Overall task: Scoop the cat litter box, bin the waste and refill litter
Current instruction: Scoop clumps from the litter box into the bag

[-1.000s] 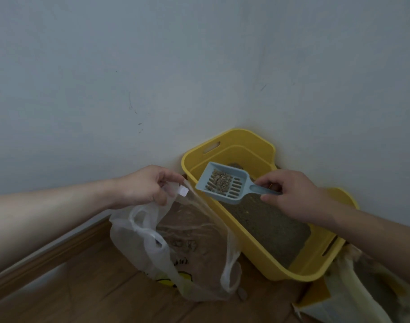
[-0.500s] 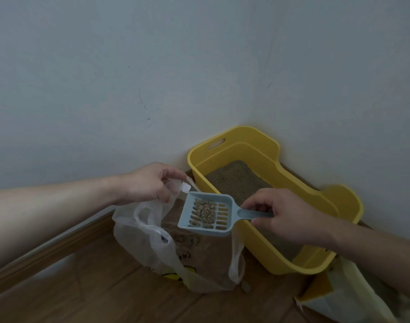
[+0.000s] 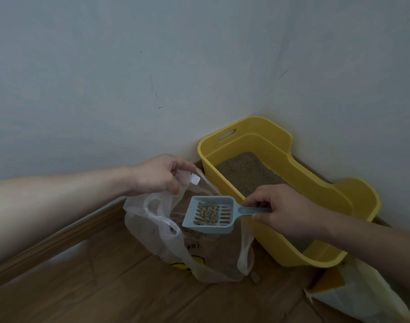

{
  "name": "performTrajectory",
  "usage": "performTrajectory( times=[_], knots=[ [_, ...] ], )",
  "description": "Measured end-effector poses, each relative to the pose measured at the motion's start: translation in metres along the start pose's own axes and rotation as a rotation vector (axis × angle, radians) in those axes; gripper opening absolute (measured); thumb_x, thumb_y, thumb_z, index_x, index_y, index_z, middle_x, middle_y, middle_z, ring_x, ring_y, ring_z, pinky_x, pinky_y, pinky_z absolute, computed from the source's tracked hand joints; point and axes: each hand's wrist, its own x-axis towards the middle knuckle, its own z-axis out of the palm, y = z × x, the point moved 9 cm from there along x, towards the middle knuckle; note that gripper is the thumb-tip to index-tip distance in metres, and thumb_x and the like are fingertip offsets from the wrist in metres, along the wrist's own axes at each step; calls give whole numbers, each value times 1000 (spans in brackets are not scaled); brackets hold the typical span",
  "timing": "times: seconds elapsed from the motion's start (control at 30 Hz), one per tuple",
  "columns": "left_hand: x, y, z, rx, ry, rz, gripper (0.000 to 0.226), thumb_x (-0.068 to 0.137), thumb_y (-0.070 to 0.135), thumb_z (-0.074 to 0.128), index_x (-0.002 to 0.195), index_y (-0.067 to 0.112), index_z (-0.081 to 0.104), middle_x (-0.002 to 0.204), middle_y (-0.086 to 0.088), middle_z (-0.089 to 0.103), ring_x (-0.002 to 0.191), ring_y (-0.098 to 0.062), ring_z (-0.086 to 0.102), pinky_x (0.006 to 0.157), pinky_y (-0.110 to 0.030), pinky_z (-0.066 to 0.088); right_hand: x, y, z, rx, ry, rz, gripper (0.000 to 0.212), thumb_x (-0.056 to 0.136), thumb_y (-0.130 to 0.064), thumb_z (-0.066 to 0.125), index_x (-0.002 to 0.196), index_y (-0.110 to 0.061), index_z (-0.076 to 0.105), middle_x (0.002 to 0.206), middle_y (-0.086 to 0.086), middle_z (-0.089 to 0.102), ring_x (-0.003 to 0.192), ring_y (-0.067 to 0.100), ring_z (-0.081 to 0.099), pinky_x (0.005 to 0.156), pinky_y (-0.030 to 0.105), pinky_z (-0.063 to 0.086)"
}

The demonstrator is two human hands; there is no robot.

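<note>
Scoop (image 3: 209,214) (pellets aboard) pinched by right hand (image 3: 285,212) over bag (image 3: 166,238); left hand (image 3: 158,174) grips bag rim.

A single head-worn wide-angle camera looks forward and down from close behind the person's outstretched arms into a room corner, where pale grey-blue walls (image 3: 106,78) fill the upper frame and the brown wood-plank floor (image 3: 106,287) the lower.

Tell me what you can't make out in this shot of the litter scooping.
Head view, all:
- Near end of the litter box floor: hidden by the right hand.
- Print on the plastic bag: too crumpled to read.
- Sack at bottom right: cut off by the frame edge.
- Scoop handle end: inside the fist.
</note>
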Motion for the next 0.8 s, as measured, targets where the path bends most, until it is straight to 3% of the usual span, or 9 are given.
performTrajectory(
  times=[0.2,0.37,0.6,0.7,0.8],
  knots=[
    [1,-3,-2,-22,-1,0,71,69,-8,64,132,25,60,107,-11,68,100,-25,66,74,-26,50,9,-2,-2,23,5,28,27,94,-18,64,118,-28,69,104,-15,65,94,2,59,87,27,53],
    [4,-3,-1,-5,16,0,71,73,-15,62,133,22,59,109,-13,68,101,-24,66,76,-24,50,14,1,-1,26,9,40,24,94,-18,64,114,-28,72,103,-11,70,92,4,62,87,31,56],
    [4,-3,0,-3,5,6,70,75,-15,62,132,25,58,107,-10,67,102,-21,64,76,-20,49,16,6,1,0,-1,30,19,97,-22,59,106,-31,74,91,-9,71,85,11,64,78,41,57],
    [5,-3,-1,4,13,3,70,75,-15,62,132,25,58,107,-8,67,103,-22,64,79,-24,50,18,9,0,-5,0,39,20,98,-23,57,107,-30,74,87,-11,69,79,10,62,70,33,57],
    [6,-3,-2,-14,14,6,70,70,-11,64,129,26,60,105,-12,68,102,-26,65,78,-26,52,18,10,-1,-4,7,39,20,99,-22,56,107,-30,73,77,-11,65,69,8,57,58,24,44]
  ],
)
